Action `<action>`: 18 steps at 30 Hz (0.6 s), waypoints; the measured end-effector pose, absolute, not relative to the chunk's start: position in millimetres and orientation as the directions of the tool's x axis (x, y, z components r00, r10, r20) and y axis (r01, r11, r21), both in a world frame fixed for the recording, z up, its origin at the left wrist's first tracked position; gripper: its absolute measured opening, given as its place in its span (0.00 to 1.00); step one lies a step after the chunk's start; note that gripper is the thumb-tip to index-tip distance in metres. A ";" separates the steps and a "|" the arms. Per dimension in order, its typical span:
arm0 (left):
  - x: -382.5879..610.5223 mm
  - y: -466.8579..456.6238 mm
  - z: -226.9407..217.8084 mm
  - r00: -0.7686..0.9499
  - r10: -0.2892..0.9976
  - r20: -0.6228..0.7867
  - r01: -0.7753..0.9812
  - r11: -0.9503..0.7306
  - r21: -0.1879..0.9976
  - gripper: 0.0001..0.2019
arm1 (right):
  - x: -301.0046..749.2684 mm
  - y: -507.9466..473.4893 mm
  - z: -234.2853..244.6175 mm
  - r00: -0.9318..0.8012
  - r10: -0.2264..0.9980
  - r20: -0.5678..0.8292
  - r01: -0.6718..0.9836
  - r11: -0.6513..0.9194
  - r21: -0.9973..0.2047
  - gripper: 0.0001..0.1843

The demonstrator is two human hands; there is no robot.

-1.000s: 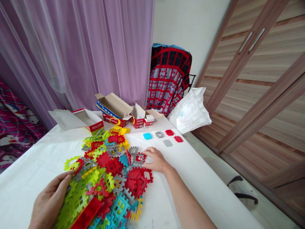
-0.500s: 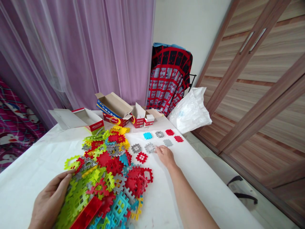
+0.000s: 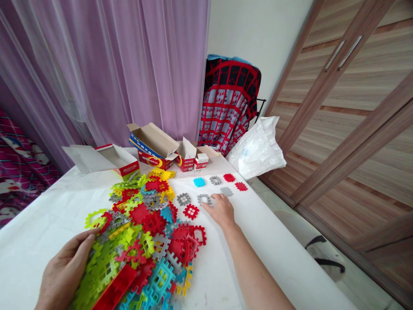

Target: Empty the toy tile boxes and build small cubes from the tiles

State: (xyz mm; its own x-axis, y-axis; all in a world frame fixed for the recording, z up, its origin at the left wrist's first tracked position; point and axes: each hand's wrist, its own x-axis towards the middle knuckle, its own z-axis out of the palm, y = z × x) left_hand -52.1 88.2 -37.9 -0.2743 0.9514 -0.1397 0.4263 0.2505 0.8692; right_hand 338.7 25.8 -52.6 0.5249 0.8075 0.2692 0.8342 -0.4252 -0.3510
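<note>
At the left edge of a pile of plastic interlocking building tiles (image 3: pixel 155 221), my left hand (image 3: pixel 66 265) has its thumb and fingers closed at a red notched tile (image 3: pixel 106 221). A lime green ring-shaped tile (image 3: pixel 92 218) lies just beyond those fingertips. My right hand (image 3: pixel 222 211) has thumb and forefinger on the near and right edges of a grey tile with an open centre (image 3: pixel 200 198), which lies flat on the table. Close by are a grey window tile (image 3: pixel 183 199), a red window tile (image 3: pixel 191 211) and a plain grey tile (image 3: pixel 226 191).
A blue tile (image 3: pixel 199 182) and red tiles (image 3: pixel 241 186) lie farther back on the white tabletop (image 3: pixel 222 271). Opened cardboard boxes (image 3: pixel 155 142) stand along the back edge. A white plastic bag (image 3: pixel 258 148) sits at the back right corner.
My right thumb and forefinger have spread farther around the grey open-centred tile, which has shifted slightly right. My left hand stays at the pile. The camera view has shifted a little.
</note>
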 end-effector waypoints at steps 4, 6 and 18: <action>-48.2 86.1 -33.8 -0.276 0.950 -0.147 0.425 0.258 0.868 0.24 | 325.3 29.4 -48.4 0.537 0.812 0.227 0.841 -0.494 -0.223 0.27; -46.8 85.3 -31.5 -0.280 0.947 -0.155 0.423 0.266 0.866 0.24 | 324.5 30.1 -48.1 0.542 0.812 0.216 0.838 -0.506 -0.203 0.24; -39.9 78.3 -20.0 -0.295 0.943 -0.150 0.417 0.269 0.868 0.25 | 329.2 29.4 -51.4 0.574 0.786 0.230 0.818 -0.544 -0.187 0.21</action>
State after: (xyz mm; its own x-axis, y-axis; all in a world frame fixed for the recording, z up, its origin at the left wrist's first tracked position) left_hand -39.9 78.3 -20.0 -0.2955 0.9435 -0.1504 0.4166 0.2689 0.8684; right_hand 329.2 29.4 -51.4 0.5744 0.7856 0.2299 0.8183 -0.5437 -0.1866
